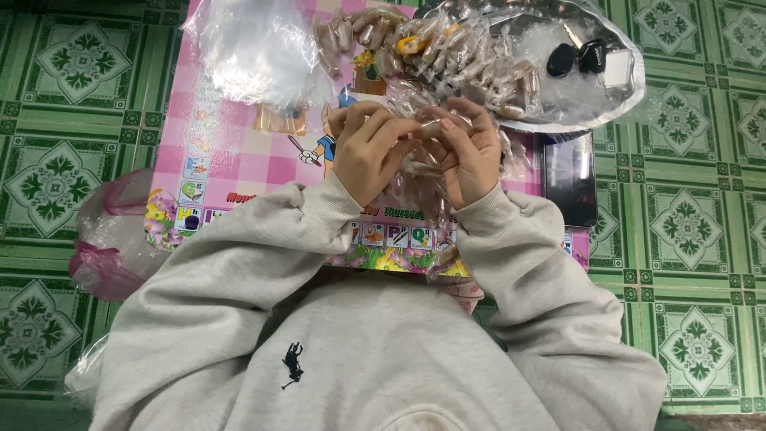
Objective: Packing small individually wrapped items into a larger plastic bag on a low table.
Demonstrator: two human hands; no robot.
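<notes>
Clear wrapper [423,164] pinched betw. fingers of left hand [369,152] & right hand [467,152], above pink table [239,152].

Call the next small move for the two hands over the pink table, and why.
Probably finish closing the small clear packet and set it on the heap of wrapped pieces on the silver tray. The left hand and right hand both pinch that packet above the pink table, and the tray's heap holds similar pieces. What is inside the packet is unclear.

Clear plastic wrappers [471,60] heaped on tray; dark phone screen [569,177] beside; pink bag [112,239] left.
</notes>
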